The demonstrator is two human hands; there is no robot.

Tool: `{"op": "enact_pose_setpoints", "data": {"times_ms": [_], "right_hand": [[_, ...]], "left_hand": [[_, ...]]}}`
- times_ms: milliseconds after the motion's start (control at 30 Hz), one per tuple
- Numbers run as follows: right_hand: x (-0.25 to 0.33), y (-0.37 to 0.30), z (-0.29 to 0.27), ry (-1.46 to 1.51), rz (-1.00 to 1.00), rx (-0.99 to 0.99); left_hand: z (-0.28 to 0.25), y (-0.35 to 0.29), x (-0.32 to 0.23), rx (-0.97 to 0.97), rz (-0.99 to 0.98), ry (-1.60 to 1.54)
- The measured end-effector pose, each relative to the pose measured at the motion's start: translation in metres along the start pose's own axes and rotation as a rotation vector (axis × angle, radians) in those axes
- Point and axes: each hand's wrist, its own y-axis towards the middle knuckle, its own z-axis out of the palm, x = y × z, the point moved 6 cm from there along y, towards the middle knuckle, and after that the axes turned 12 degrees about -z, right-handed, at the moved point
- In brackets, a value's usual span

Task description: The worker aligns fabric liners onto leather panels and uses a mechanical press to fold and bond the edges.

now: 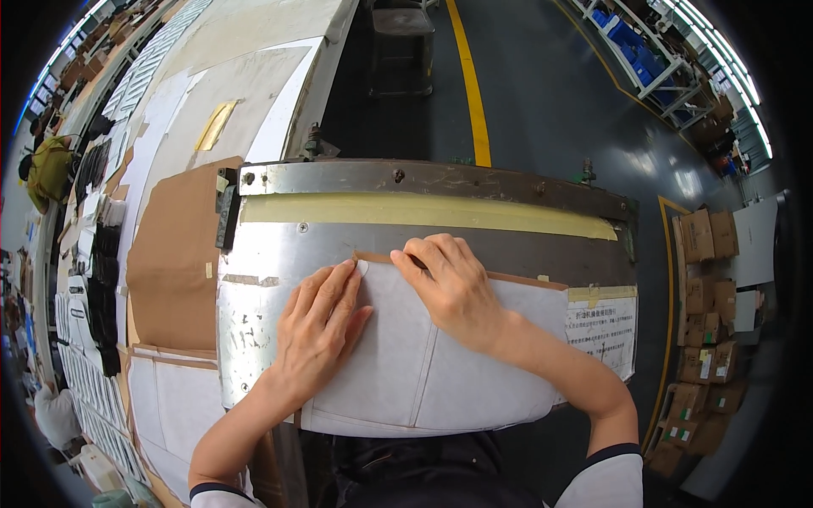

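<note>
A white-backed panel with narrow brown edging and seams lies on the metal bed of a bench machine. My left hand rests over its upper left corner, fingers stretched out and close together, the thumb apart on the white backing. Their tips touch the corner, where a small brown end sticks up and a bit of white backing lifts. To the right, my right hand has its fingers curled, with thumb and fingertips gripping the top edge. A dark patch shows inside those curled fingers; I cannot tell what it is.
Left of the machine lie a brown sheet and another white-backed panel on a long table. A metal bar crosses the machine's far side. A stool stands beyond, cartons on the right. Another person is far left.
</note>
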Motion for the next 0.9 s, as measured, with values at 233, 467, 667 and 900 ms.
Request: {"op": "enact_pose_setpoints", "data": {"times_ms": [233,467,667,900], "right_hand": [[0.01,0.012,0.005,-0.039,-0.081,0.083],[0.003,-0.009,-0.012,-0.039,-0.049,0.033],[-0.002,-0.028,-0.026,-0.047,0.004,0.024],[-0.033,-0.061,-0.051,0.219,0.36,-0.071]], "left_hand": [[0.002,0.017,-0.008,0.059,0.016,0.1],[0.009,0.016,-0.009,0.085,0.027,0.225],[0.023,0.034,-0.047,0.181,0.099,0.093],[0.026,0.034,-0.044,0.08,0.137,0.157]]}}
